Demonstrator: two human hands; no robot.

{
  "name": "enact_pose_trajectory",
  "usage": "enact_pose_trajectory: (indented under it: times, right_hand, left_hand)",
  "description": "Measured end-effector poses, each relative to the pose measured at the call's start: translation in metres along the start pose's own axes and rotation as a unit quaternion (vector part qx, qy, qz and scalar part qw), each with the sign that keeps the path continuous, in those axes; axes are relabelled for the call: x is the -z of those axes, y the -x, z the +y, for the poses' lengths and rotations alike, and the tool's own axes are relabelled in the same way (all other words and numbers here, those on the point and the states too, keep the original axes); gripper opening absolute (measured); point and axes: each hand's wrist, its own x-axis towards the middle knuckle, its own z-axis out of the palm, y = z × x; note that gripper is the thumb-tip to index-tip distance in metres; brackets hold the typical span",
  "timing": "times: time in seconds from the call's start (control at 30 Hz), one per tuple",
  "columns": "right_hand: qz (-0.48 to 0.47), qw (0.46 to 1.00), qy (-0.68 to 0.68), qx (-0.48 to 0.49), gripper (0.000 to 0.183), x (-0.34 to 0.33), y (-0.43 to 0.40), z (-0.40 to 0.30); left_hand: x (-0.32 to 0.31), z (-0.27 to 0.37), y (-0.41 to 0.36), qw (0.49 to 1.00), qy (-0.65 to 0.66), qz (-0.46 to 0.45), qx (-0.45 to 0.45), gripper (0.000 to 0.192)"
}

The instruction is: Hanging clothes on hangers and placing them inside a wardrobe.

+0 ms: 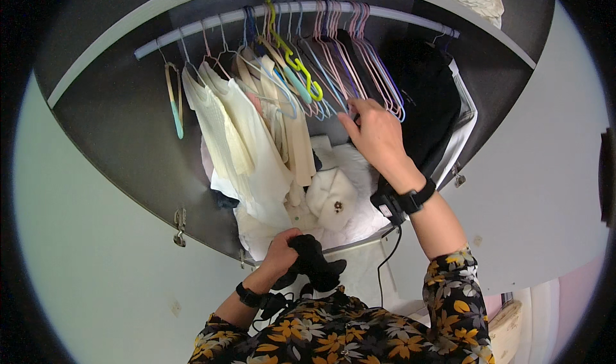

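My left hand (281,253) is closed on a bundle of black cloth (315,263) low in front of my body. My right hand (378,130) is raised to the lower bars of the pink, blue and purple hangers (358,82); its thumb and fingers are bent around or beside them, and I cannot tell whether it grips one. Left of it, a yellow-green hanger (298,65) and a beige and mint hanger (296,82) hang close together. Below lies a folded white fluffy item (334,198) with a dark flower-like ornament.
The wardrobe's rail (192,28) carries white and cream tops (255,152) at left and black garments (414,84) at right. A beige and mint hanger (174,101) hangs at far left. Open doors with metal hinges (180,227) flank me. A cable (380,272) dangles from the right wrist device.
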Motion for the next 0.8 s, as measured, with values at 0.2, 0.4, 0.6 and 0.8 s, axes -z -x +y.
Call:
enact_pose_trajectory:
  times: [0.2,0.4,0.6,0.8]
  right_hand:
    - [-0.079,0.987,0.122,-0.063,0.027,-0.032,-0.042,0.002]
    - [-0.176,0.949,-0.125,-0.228,0.033,-0.061,-0.073,0.031]
    - [-0.186,0.903,-0.260,-0.286,0.036,-0.073,-0.079,0.040]
    - [-0.118,0.961,-0.198,-0.154,0.035,-0.078,-0.078,0.055]
  left_hand:
    - [0.024,0.032,0.002,0.999,0.004,0.049,0.024,0.022]
    - [0.033,0.031,-0.003,0.997,0.056,0.032,0.031,0.024]
    - [0.043,0.020,-0.008,0.997,0.069,0.030,0.025,0.023]
    - [0.040,0.025,-0.018,0.998,0.038,0.024,0.041,0.022]
